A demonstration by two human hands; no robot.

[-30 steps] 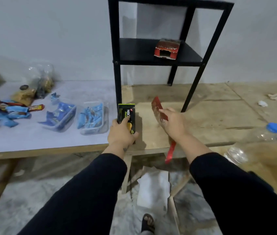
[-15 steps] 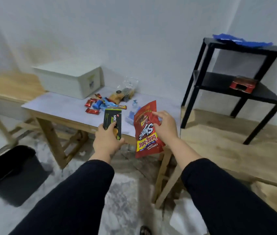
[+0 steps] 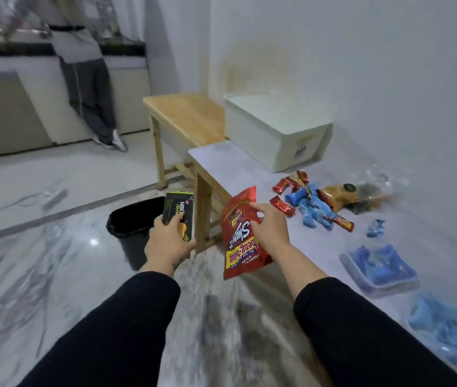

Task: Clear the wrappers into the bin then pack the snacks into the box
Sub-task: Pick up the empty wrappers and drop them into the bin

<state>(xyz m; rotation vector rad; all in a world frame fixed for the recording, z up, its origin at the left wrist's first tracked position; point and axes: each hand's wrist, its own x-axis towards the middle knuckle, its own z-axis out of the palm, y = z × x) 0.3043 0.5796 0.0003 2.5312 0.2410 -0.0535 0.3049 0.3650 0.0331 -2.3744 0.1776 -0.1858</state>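
Observation:
My left hand (image 3: 169, 241) grips a black and green snack packet (image 3: 179, 213), held just over the near rim of a black bin (image 3: 129, 222) on the floor. My right hand (image 3: 270, 229) holds a red flat wrapper (image 3: 238, 236) upright at the table's left end, a little right of the bin. On the table top (image 3: 235, 169) lie red and blue snack bars (image 3: 309, 203) in a loose heap. A white lidded box (image 3: 273, 129) stands at the far end by the wall.
Clear trays with blue snacks (image 3: 381, 268) sit near the table's right side, and a crumpled clear bag (image 3: 367, 191) lies by the wall. A wooden bench (image 3: 182, 113) stands beyond the table. A person (image 3: 85, 76) stands at a counter at the far left.
The view has swung left. The bin is now close under my left hand, both hands still carrying their wrappers, and the black shelf has left the view.

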